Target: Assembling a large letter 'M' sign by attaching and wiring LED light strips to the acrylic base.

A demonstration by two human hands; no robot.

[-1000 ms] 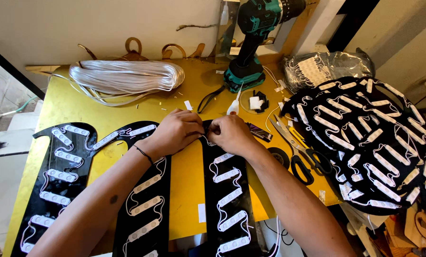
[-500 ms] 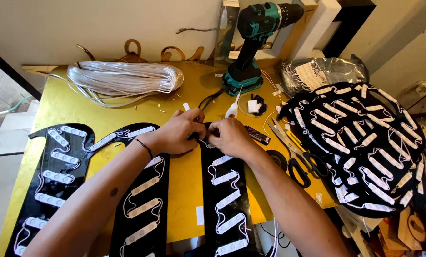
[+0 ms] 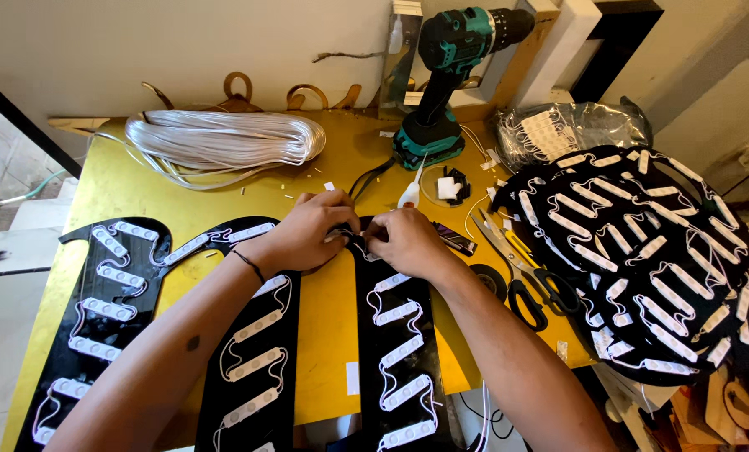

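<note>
While I look down through the head camera, my left hand [image 3: 311,230] and right hand [image 3: 404,238] meet at the far end of a black letter-shaped panel [image 3: 399,335] lying on the yellow table [image 3: 328,310]. Both hands are curled, fingertips pinched together on something small and dark at the top of that panel; I cannot tell exactly what it is, since the fingers cover it. The panel runs from my hands toward the near edge, carrying white LED modules [image 3: 401,350] linked by thin white wire in a zigzag.

Just left of it, across a bare yellow strip, lies a second black panel [image 3: 253,368] under my left forearm, with the same modules. Further left sits a third, curved black panel [image 3: 98,293], also wired. A thin dark band [image 3: 249,266] circles my left wrist.

Far left on the table rests a coil of pale cable [image 3: 223,138]. Beyond my hands stands a teal cordless drill [image 3: 450,75], upright on its battery. To the right of my right hand lie scissors [image 3: 525,276] with black handles, near a roll of black tape [image 3: 490,280]. At the far right a large round black panel [image 3: 642,251] packed with modules overhangs the table edge, and a clear plastic bag [image 3: 571,130] of modules lies behind it.
</note>
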